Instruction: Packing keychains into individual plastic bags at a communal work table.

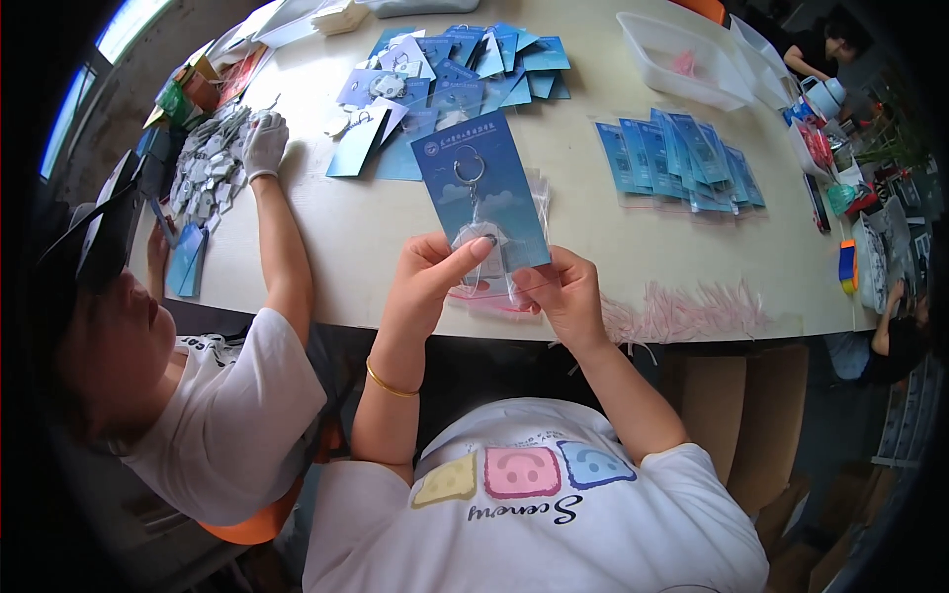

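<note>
Above the table's near edge, both my hands hold up a blue printed card (509, 158) with a metal keychain (469, 166) on its front. The keychain's pale house-shaped pendant (486, 259) hangs low on the card. My left hand (433, 275) is closed on the lower left, its thumb across the pendant. My right hand (571, 295) pinches the lower right corner, where a clear zip bag (506, 287) with a pink seal line shows. How far the card sits inside the bag, I cannot tell. More clear bags (539, 188) show behind the card.
Loose cards with keychains (460, 69) pile up beyond my hands. Bagged cards (682, 158) lie to the right, near a clear plastic tub (682, 64). Pink-white strips (702, 311) line the near edge. At left, a co-worker's gloved hand (265, 146) touches a heap of grey pendants (208, 163).
</note>
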Motion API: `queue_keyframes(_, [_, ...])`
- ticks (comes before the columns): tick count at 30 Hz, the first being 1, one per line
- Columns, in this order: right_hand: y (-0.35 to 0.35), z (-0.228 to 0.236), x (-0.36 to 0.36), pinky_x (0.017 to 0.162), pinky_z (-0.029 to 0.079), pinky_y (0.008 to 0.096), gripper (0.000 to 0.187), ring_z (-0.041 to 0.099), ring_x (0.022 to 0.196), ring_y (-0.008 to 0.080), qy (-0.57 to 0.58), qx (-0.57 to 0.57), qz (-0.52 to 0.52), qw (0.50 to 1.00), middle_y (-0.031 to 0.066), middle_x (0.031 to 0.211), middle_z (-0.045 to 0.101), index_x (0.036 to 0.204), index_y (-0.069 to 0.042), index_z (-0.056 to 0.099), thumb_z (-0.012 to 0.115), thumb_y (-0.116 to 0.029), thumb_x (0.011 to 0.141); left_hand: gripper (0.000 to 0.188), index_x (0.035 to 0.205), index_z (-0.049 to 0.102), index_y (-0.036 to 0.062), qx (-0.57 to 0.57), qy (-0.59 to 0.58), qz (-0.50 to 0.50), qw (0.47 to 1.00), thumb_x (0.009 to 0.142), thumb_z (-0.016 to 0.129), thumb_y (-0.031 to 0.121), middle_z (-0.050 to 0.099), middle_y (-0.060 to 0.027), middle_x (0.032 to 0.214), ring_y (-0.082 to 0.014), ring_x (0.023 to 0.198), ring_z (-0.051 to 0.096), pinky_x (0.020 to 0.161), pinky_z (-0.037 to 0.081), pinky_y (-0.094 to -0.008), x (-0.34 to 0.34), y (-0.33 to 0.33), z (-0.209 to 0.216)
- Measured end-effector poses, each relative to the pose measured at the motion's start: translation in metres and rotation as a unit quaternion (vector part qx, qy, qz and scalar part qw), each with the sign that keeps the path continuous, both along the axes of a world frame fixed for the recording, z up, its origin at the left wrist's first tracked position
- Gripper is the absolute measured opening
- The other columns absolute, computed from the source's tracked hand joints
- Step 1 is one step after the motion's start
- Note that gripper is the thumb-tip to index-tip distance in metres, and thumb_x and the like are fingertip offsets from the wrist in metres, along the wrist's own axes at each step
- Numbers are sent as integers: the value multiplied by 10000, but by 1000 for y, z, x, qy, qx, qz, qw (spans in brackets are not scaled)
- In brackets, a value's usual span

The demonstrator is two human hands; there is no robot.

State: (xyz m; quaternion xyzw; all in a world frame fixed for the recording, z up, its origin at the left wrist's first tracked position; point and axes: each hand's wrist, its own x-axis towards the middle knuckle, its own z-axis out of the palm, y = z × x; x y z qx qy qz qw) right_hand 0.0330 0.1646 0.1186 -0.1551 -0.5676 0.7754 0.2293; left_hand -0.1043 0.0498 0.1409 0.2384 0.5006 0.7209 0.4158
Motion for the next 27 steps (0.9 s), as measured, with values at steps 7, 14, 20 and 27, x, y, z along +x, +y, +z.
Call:
queue_keyframes(7, [12, 8, -2, 586, 439, 193, 224, 562, 688, 68, 42, -57, -15, 997, 32, 830, 633, 1026, -12, 593, 604, -193, 895, 232, 889, 660, -36, -1, -54, -37, 998, 859, 653, 194, 669, -104, 757, -135, 625, 647, 567, 541, -233, -4, 0, -4])
queue_keyframes(14, [41, 13, 9, 571, 417, 203, 238, 490, 638, 33, -29, 47, -75, 996, -34, 793, 599, 1093, -32, 608, 590, -149, 887, 312, 899, 667, -33, -95, 175, -70, 977, 833, 686, 271, 677, -100, 814, -129, 712, 633, 663, 501, -238, -38, 24, -16])
queue_keyframes(20, [158, 51, 47, 648, 471, 316, 396, 558, 809, 229, -226, 620, -377, 650, 103, 964, 520, 1224, -36, 537, 600, -132, 845, 472, 1137, 595, 40, -306, 679, 383, 547, 754, 718, 286, 630, -129, 1047, -268, 985, 591, 866, 479, -340, -165, 12, -54])
queue_keyframes(27, [125, 45, 2, 725, 484, 323, 524, 579, 867, 221, -236, 574, -171, 765, 123, 991, 575, 1254, -41, 506, 677, -233, 798, 351, 1172, 571, 36, -429, 595, 231, 639, 864, 548, 204, 640, -157, 968, -317, 858, 615, 755, 495, -408, -188, -2, -58])
